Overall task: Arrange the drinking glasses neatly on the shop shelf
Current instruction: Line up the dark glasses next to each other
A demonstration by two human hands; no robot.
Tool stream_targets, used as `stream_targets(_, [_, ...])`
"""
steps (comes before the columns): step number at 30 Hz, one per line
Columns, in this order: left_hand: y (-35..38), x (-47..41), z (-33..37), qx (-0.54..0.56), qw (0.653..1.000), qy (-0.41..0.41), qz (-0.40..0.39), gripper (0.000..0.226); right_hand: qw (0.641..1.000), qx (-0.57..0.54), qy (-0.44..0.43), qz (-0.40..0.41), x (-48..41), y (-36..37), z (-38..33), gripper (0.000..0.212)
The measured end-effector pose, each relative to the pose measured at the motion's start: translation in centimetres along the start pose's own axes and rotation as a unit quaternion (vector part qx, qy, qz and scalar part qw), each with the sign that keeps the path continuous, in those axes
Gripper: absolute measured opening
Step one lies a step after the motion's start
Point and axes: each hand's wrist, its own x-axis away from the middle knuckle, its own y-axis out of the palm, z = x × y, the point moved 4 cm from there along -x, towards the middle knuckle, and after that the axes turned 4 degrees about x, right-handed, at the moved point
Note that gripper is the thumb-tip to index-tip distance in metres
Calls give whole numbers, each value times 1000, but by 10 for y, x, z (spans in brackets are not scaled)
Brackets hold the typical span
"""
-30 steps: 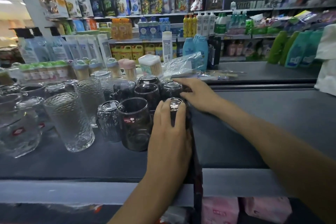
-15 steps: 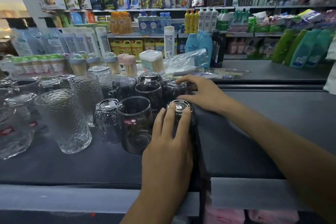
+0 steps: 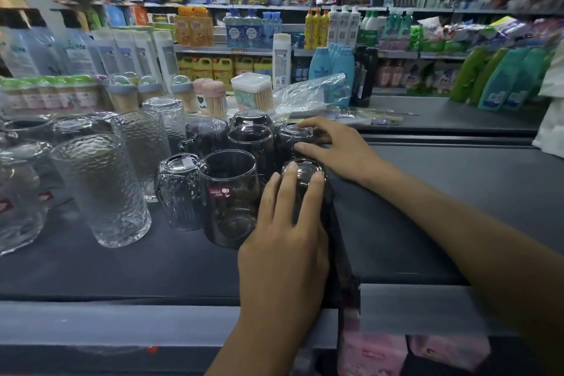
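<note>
Views: one. Head camera, wide-angle, worn on my head, facing forward and tipped down.
Near field: dark grey shop shelf top (image 3: 122,259), close below me; its paler grey front lip (image 3: 122,320) runs along the bottom edge.
Centre: my left hand (image 3: 283,253), wrapped over a smoky inverted drinking glass (image 3: 305,175). My right hand (image 3: 338,151) comes in from the lower right and grips a second dark inverted glass (image 3: 291,134) just beyond.
Left of centre: clear textured tumblers (image 3: 100,189), close.
Far field: wall racks of coloured bottles and boxed goods (image 3: 436,55) across the top, blurred and bowed toward the frame edges.
</note>
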Motion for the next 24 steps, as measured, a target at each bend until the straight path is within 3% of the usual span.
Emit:
stream_targets(12, [-11,9,1,25,997,8,77,36,998,-61,24,-1,-8,-1,11,40])
stream_targets(17, [-13,11,2,32,995,29,85,33,998,-65,25,-14,-9,2,13,54])
stream_targets(24, [-14,10,3,37,994,29,98,32,996,-80,35,-27,-10,-1,17,52])
